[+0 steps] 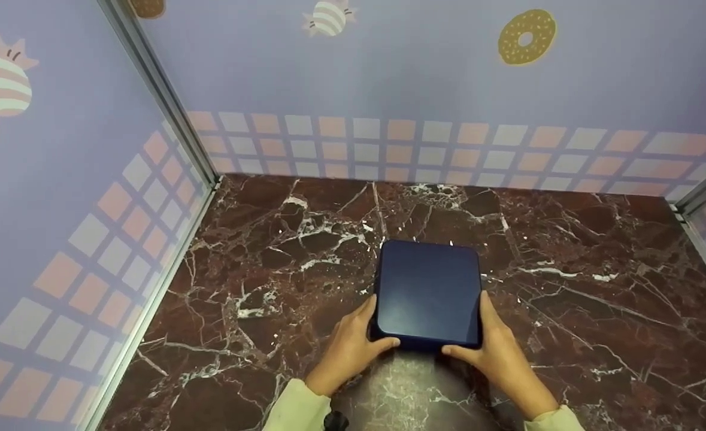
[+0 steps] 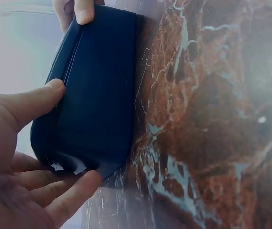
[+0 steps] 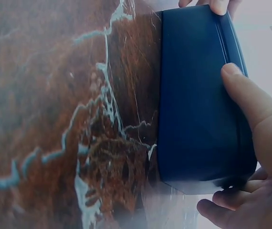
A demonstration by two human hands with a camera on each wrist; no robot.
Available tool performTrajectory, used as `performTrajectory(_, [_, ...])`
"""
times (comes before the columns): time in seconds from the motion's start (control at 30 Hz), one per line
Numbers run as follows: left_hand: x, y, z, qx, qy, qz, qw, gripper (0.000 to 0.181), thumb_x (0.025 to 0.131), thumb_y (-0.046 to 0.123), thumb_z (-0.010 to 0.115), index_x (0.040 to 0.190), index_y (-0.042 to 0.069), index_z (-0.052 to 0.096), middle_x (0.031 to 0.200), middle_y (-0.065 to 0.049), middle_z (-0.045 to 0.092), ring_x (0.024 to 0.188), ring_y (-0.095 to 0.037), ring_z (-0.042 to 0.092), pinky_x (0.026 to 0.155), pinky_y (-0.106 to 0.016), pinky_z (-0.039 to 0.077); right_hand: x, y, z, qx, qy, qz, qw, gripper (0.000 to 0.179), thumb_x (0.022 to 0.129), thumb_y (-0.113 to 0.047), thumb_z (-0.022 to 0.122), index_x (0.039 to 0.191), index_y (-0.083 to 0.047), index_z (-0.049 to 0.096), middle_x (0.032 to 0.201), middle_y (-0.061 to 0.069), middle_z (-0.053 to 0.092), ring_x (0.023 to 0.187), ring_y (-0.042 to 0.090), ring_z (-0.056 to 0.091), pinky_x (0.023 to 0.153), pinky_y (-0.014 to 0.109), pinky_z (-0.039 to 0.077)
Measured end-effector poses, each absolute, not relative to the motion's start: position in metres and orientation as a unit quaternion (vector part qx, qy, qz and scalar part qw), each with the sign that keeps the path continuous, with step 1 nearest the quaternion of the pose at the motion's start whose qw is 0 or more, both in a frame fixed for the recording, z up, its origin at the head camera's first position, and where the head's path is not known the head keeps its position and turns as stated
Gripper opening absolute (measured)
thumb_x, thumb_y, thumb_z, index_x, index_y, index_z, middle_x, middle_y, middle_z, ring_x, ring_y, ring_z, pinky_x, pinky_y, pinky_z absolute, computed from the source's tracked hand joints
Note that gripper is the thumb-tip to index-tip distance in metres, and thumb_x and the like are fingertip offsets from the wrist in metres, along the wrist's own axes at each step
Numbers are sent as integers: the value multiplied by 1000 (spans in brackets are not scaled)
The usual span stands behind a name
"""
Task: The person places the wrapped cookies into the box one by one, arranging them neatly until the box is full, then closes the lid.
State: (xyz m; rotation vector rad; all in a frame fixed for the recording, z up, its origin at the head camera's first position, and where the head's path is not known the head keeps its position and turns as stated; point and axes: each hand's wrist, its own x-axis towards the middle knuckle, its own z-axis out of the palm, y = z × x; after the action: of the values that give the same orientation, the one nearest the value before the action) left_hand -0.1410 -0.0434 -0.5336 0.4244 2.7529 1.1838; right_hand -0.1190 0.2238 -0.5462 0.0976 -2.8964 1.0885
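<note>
A dark blue box [image 1: 429, 290] with rounded corners and a smooth flat top sits on the marble-patterned surface. In the left wrist view a seam runs along the box [image 2: 98, 90] near its top edge. My left hand [image 1: 355, 335] grips the left side, its thumb on the front face by the near corner. Opposite it, my right hand [image 1: 496, 344] holds the right side, thumb likewise on the front. The right wrist view has the right thumb [image 3: 250, 93] against the seam of the box [image 3: 198, 105], with the other fingers bent around the side.
Dark red-brown marble [image 1: 281, 257] with white veins spreads around the box. Behind it rises a lilac back panel [image 1: 388, 78] printed with sweets and checks. A similar side panel [image 1: 47, 179] stands at left, with a metal corner post [image 1: 167, 90] between them.
</note>
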Motion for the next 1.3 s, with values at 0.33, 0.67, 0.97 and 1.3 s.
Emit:
performTrajectory(0.33, [-143,-42,-530,120,904,401,90,102,80,60,67,154,4,22,156,-17,30,138,-38,39,109,-52,35,-122,224,-539,27,-934,351,55,109,79,-49,74,155,-1,12,159,27,14,142,47,25,109,60,29])
performTrajectory(0.67, [-148,-37,-513,160,929,334,-10,81,93,57,49,156,16,18,163,-6,15,149,-33,17,113,-59,24,-127,226,-521,75,-930,318,169,83,83,-34,74,151,-8,34,154,13,36,144,38,30,119,49,18])
performTrajectory(0.97, [-165,-32,-487,213,960,161,-90,74,96,58,39,157,22,16,164,-7,11,151,-32,11,116,-56,18,-139,223,-499,112,-943,245,194,83,83,-38,72,150,-7,35,154,15,36,146,38,25,120,51,10])
performTrajectory(1.3, [-173,-25,-468,227,965,77,-103,76,95,63,34,157,24,12,164,-8,9,151,-33,8,117,-58,16,-152,213,-475,128,-966,189,125,91,87,-54,62,156,-14,18,162,14,16,149,39,13,119,54,6])
